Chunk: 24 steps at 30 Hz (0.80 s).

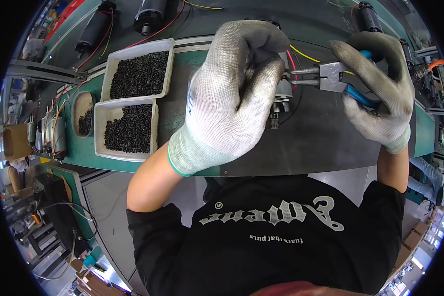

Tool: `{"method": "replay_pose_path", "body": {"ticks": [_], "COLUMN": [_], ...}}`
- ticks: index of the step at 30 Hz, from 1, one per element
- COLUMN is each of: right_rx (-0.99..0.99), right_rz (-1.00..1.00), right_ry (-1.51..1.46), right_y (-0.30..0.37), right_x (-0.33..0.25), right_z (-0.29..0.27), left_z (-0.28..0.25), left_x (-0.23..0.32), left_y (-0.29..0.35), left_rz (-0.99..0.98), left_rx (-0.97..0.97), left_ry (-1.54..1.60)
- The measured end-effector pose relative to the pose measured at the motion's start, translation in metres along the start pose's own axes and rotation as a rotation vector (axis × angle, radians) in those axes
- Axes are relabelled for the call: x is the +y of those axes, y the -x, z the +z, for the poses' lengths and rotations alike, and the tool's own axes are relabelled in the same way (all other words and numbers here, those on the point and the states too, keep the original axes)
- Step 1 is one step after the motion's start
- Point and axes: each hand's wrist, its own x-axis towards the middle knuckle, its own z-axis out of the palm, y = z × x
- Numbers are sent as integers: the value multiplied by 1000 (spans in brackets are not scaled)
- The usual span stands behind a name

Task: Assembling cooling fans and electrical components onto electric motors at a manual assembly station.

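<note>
Blue-handled pliers [333, 77] fill your right hand [387, 93]; your left hand [234, 93] curls, contents unclear; trays [123, 156] at the workbench's [81, 152] near-left corner hold black pieces [130, 129].

At the upper left of the frame, dark cylindrical motors [94, 30] with thin wires are seen. At centre left, two white trays [106, 81] are filled with small black pieces [140, 74]; just beside them is placed an oval dish [83, 101]. A cardboard box [16, 142] is shown near the left edge.
</note>
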Motion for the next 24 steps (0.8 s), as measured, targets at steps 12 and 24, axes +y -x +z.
{"method": "replay_pose_path", "body": {"ticks": [12, 24], "right_rx": [96, 333], "right_rz": [148, 1135], "right_ry": [118, -2023], "right_y": [8, 36], "right_x": [38, 68], "right_z": [59, 182], "left_z": [7, 33], "left_x": [-42, -134], "left_y": [-37, -66], "left_rz": [-7, -609], "left_rx": [-7, 56], "left_ry": [-261, -601]}}
